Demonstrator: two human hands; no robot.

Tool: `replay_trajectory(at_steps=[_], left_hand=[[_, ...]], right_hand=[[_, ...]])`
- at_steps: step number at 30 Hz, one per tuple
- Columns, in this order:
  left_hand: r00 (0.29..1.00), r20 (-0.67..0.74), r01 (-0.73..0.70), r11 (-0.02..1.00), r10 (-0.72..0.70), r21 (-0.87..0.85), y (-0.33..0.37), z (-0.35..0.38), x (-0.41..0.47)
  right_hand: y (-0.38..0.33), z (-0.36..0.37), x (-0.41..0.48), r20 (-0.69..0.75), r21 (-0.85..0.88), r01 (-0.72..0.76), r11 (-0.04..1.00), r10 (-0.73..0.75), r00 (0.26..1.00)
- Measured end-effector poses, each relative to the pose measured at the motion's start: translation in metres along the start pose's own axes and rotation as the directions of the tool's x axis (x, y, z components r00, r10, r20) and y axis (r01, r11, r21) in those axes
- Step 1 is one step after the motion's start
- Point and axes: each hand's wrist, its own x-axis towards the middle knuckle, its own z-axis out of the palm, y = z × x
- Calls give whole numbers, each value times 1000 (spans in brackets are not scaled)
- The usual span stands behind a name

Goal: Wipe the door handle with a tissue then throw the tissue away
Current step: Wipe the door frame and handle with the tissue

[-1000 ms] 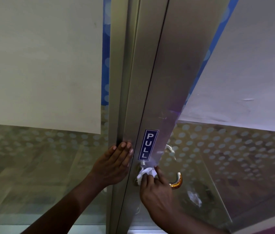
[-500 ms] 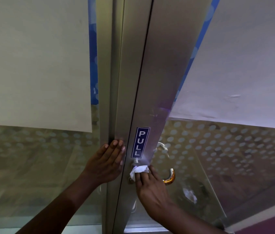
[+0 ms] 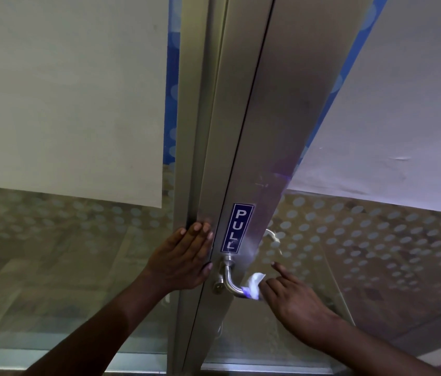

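A curved metal door handle (image 3: 229, 278) juts from the aluminium door stile (image 3: 262, 147), just under a blue PULL sticker (image 3: 237, 227). My right hand (image 3: 295, 305) wraps a crumpled white tissue (image 3: 254, 285) around the handle's outer part, with the index finger lifted. The handle's base and bend are bare. My left hand (image 3: 184, 259) lies flat against the door frame to the left of the handle, fingers spread, holding nothing.
Glass panels with a frosted dot pattern (image 3: 376, 253) flank the stile. White paper sheets (image 3: 65, 99) cover the upper glass on both sides. A second handle (image 3: 273, 237) shows through the glass behind the door.
My right hand has slid the tissue from the handle's base outward along the lever, uncovering the base and bend. The left hand has stayed pressed on the frame.
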Motion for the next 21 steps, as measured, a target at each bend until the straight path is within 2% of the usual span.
replay_trajectory(at_steps=[10, 16, 18, 21], left_hand=[[1000, 0, -6, 1000, 6, 3, 0, -2, 2], [1000, -15, -16, 1000, 16, 24, 0, -2, 2], [1000, -16, -10, 999, 10, 32, 1, -2, 2], [1000, -13, -8, 999, 8, 34, 1, -2, 3]], right_hand=[[-39, 15, 17, -51, -1, -165, 986, 165, 985], [-56, 16, 37, -51, 92, -161, 983, 166, 985], [-49, 15, 30, -60, 74, -125, 989, 130, 990], [-26, 14, 11, -148, 42, -33, 999, 39, 988]])
